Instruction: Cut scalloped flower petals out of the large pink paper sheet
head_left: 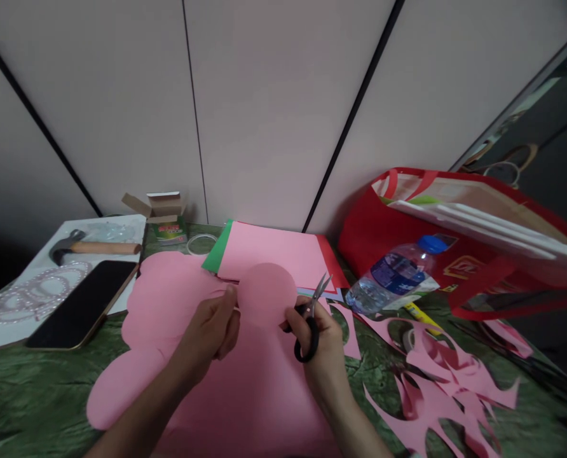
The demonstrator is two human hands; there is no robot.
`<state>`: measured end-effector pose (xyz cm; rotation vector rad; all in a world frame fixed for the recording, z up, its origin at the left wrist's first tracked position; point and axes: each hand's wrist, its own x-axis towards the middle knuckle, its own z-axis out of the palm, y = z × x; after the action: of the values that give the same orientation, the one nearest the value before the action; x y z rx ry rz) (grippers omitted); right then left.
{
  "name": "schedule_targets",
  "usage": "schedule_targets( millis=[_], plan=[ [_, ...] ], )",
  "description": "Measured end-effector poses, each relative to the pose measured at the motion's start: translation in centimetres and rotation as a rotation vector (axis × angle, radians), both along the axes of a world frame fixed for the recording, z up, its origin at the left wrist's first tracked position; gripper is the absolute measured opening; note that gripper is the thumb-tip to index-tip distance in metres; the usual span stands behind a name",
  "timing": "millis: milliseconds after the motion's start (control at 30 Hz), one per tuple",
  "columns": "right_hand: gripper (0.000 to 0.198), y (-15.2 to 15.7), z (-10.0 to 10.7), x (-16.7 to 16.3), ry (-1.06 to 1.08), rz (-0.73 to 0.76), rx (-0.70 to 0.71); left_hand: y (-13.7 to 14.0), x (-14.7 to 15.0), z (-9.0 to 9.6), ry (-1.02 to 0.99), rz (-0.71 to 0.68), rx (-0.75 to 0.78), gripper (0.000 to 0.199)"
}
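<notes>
A round pink paper disc is held up between my two hands. My left hand pinches its left edge between thumb and fingers. In my right hand is a pair of black-handled scissors, with the blades a little apart and pointing up and to the right; the fingertips of that hand also touch the disc's right edge. Below lies a large pink paper sheet. Other pink paper rounds lie to the left, partly behind my left forearm.
Pink paper offcuts are heaped at the right, near a water bottle and a red bag. Coloured paper sheets lie at the back. A phone, hammer, bead string and small box are at the left.
</notes>
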<state>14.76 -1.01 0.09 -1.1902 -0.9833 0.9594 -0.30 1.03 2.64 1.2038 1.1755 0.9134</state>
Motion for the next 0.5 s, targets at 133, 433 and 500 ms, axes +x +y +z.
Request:
schedule_targets(
  millis=[133, 433, 500],
  plan=[
    [0.010, 0.1, -0.4, 0.2, 0.024, 0.007, -0.015, 0.3, -0.1, 0.0, -0.050, 0.068, 0.012, 0.061],
    [0.012, 0.3, -1.1, 0.1, 0.181, 0.014, -0.050, 0.8, -0.4, -0.6, -0.016, 0.170, 0.044, 0.038],
    [0.014, 0.5, -1.4, 0.2, 0.215, -0.022, -0.060, 1.6, -1.0, -1.3, -0.124, 0.346, 0.061, 0.032]
  ],
)
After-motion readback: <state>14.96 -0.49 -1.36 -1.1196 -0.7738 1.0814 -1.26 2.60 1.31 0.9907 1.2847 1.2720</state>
